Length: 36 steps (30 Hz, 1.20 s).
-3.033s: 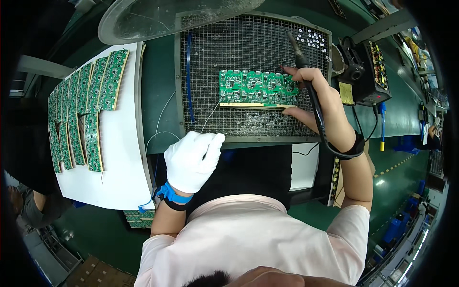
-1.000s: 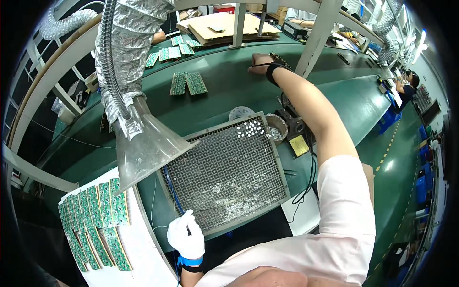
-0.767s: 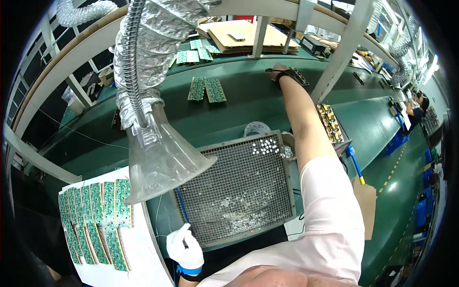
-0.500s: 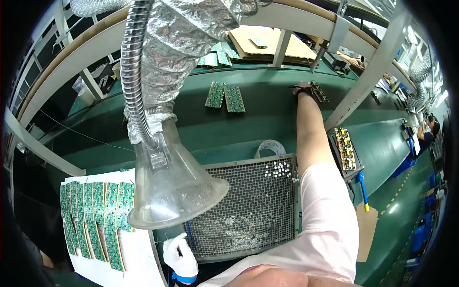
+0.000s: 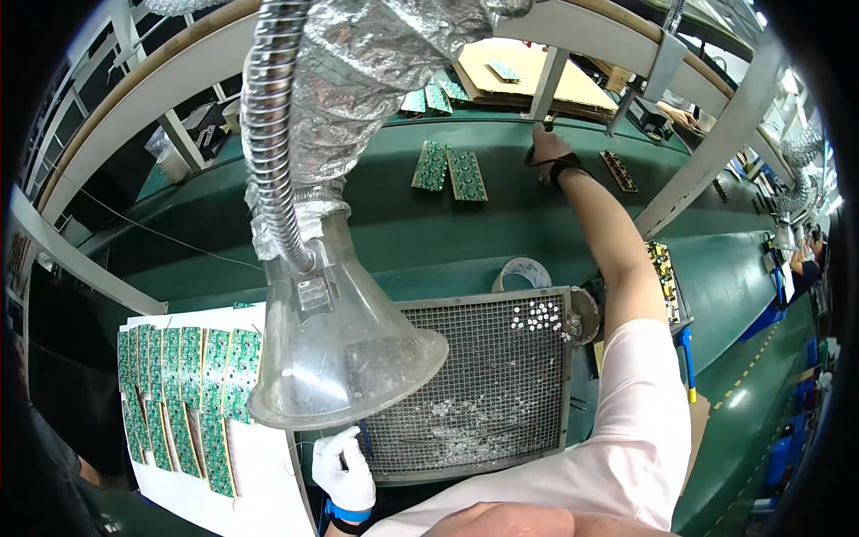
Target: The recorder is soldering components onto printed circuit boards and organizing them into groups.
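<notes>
Right hand (image 5: 548, 152): bare, dark strap at the wrist, arm at full stretch to the far edge of the green bench (image 5: 376, 233). It rests at the foot of a grey post (image 5: 548, 85); fingers turned away, so how far they are curled and whether they hold anything cannot be told.

Left hand (image 5: 344, 465): white glove, blue cuff, loosely curled on the near rim of the mesh tray (image 5: 474, 394). Nothing seen in its grip.

Boards (image 5: 449, 170): two green circuit boards, flat, side by side, just left of the right hand, not touching it.

Risks, as judged:
- With the body leaning far over, the sleeve (image 5: 640, 394) hangs above the tray's right edge and could sweep the loose bits off.
- The clear hood (image 5: 335, 358) on its ribbed hose (image 5: 273, 161) sits close before the head; rising from the lean could knock it.
- The reaching arm passes over a rack (image 5: 664, 277) of small parts; a dropped elbow could upset it.

Containers:
- Mesh tray, just beyond the left hand: scattered solder scraps near its front, a cluster of small white pieces (image 5: 537, 318) at its far right corner.
- White sheet (image 5: 259, 465), left of the left hand: a fanned row of green boards (image 5: 179, 394), overlapping.
- Cardboard (image 5: 528, 76), beyond the right hand: a few more boards.
</notes>
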Each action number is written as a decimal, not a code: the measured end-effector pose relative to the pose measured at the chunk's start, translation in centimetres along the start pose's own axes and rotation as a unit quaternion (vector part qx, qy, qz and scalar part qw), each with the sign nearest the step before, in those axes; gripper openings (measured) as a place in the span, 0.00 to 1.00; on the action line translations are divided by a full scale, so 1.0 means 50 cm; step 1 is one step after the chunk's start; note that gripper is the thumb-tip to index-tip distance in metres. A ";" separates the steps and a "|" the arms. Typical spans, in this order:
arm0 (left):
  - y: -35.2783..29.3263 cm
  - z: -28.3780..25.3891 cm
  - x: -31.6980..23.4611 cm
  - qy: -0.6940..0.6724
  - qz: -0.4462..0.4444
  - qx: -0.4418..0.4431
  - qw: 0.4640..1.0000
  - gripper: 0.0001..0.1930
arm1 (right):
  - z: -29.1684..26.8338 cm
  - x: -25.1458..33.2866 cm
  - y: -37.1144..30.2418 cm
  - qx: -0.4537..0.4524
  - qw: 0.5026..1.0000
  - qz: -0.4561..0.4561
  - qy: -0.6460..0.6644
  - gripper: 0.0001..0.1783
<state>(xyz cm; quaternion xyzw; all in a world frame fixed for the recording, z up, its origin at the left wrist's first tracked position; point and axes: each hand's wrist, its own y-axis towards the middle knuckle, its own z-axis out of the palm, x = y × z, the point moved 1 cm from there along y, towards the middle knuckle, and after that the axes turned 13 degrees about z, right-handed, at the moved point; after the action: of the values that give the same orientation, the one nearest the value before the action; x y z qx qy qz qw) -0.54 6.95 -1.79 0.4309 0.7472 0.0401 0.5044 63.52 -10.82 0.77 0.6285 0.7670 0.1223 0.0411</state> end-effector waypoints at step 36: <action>0.018 -0.025 -0.001 -0.070 0.060 0.031 0.995 0.07 | -0.274 0.321 -0.289 0.309 0.891 -0.243 0.226 0.31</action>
<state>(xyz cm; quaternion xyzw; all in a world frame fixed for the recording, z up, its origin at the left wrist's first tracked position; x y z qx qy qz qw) -0.97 7.96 -0.69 0.4921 0.6839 0.0168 0.5384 43.47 0.36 12.03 0.3589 0.8834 0.0045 -0.3014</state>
